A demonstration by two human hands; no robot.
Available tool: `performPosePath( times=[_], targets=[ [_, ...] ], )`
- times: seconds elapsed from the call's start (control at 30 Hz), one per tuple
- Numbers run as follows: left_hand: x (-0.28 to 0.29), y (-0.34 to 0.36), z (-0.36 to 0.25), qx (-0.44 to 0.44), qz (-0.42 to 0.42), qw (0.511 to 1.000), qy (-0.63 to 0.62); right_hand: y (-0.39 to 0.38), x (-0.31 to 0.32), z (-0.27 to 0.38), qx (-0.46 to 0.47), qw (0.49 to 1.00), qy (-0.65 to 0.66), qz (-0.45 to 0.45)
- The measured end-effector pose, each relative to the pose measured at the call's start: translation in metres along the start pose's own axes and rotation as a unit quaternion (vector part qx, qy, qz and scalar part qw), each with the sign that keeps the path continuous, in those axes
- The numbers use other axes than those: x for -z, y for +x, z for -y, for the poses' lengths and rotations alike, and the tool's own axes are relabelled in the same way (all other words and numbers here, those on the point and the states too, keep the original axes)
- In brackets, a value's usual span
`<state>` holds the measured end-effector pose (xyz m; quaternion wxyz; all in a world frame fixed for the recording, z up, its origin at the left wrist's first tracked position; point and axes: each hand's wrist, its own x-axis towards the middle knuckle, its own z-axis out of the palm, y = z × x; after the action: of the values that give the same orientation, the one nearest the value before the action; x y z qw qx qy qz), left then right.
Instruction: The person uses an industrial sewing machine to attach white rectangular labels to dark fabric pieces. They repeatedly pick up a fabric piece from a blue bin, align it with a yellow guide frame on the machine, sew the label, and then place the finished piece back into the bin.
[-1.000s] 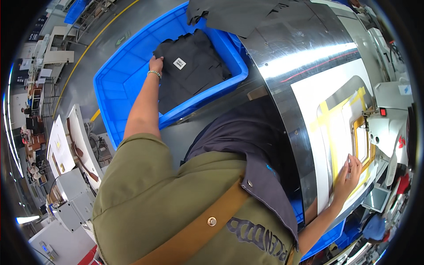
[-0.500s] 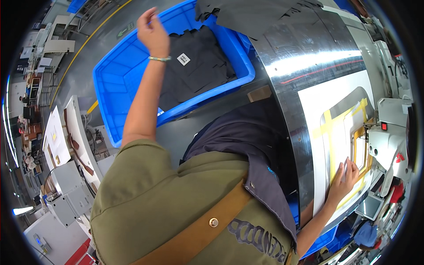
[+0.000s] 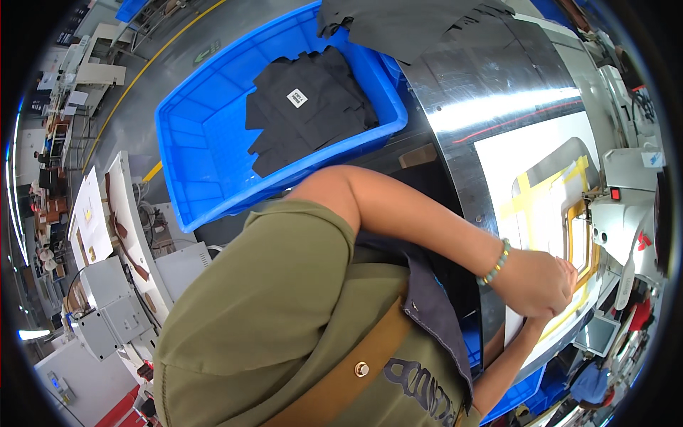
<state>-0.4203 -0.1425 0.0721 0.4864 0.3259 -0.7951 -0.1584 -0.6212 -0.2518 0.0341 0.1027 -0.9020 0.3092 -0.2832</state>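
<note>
My left hand point(image 3: 533, 285), with a beaded bracelet at its wrist, reaches across my body to the white template sheet point(image 3: 498, 160) on the metal table. Its fingers are curled in, and whatever they pinch is hidden. Mostly covered by it is my right hand point(image 3: 568, 270); only some fingertips and the forearm below show. Both hands meet beside a yellow-edged rectangular opening point(image 3: 575, 245) in the template. Strips of yellow tape point(image 3: 526, 196) run over the sheet. The white machine head point(image 3: 625, 224) stands right at the opening's far side.
A blue bin point(image 3: 206, 217) on my left holds a stack of dark cut pieces point(image 3: 306, 121) with a white label on top. More dark sheets point(image 3: 398, 32) lie over the table's far end. A white panel point(image 3: 135, 235) and grey boxes stand at the far left.
My left hand has swung from above the blue bin across to the template, over my right hand. My right hand has stayed by the opening. The dark pieces in the bin are more fully visible.
</note>
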Motion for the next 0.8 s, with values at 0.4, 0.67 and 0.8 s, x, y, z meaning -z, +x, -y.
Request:
performPosePath(
  times=[0.4, 0.67, 0.8],
  targets=[
    [-0.007, 0.019, 0.072, 0.166, -0.073, 0.981, -0.07, -0.003, 0.015, -0.006, -0.217, 0.957, 0.139, -0.133],
    [0.009, 0.019, 0.089, 0.333, 0.066, 0.892, -0.3, 0.004, 0.022, 0.011, -0.159, 0.922, 0.348, -0.061],
    [0.0, 0.036, 0.079, 0.36, 0.088, 0.88, -0.297, -0.008, 0.033, 0.025, -0.139, 0.917, 0.368, -0.058]
  ],
)
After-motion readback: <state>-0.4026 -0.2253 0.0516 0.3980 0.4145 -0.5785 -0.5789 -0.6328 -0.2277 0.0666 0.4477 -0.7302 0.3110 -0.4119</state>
